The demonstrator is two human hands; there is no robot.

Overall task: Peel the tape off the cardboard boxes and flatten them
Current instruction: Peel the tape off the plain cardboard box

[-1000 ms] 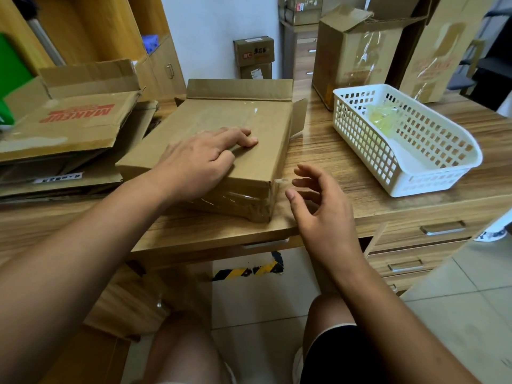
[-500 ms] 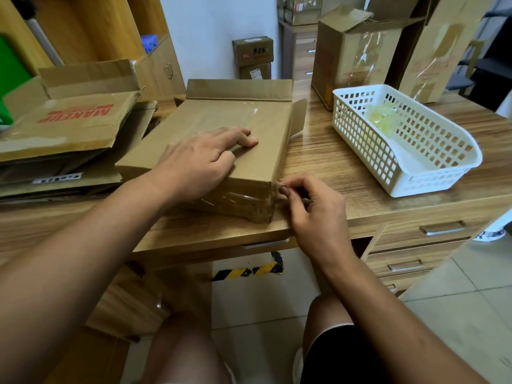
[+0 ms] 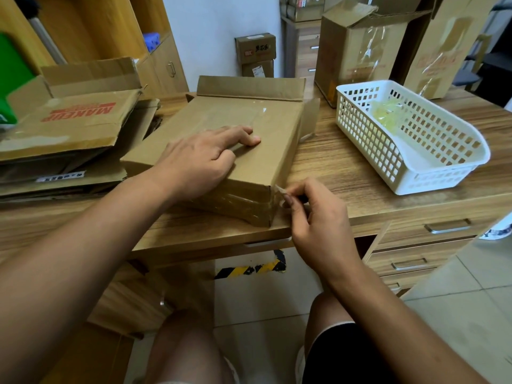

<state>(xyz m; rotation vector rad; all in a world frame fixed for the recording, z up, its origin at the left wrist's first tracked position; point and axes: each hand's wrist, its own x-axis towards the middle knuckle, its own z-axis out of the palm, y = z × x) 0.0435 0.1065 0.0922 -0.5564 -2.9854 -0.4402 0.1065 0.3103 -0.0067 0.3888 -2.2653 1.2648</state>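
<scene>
Wooden counter (image 3: 346,173) carries the box (image 3: 230,128); left hand (image 3: 202,159) presses flat, while right hand (image 3: 313,214) at four o'clock has now pinched the tape end (image 3: 280,189), starting the peel.

My left hand (image 3: 202,159) covered part of the box (image 3: 266,134) top. My right hand (image 3: 318,217) hid the tape end (image 3: 280,189) it pinched, too small to make out. The yellow contents (image 3: 386,117) of the basket (image 3: 443,178) were blurred; the flattened cardboard (image 3: 69,126) ran off the left edge.
</scene>
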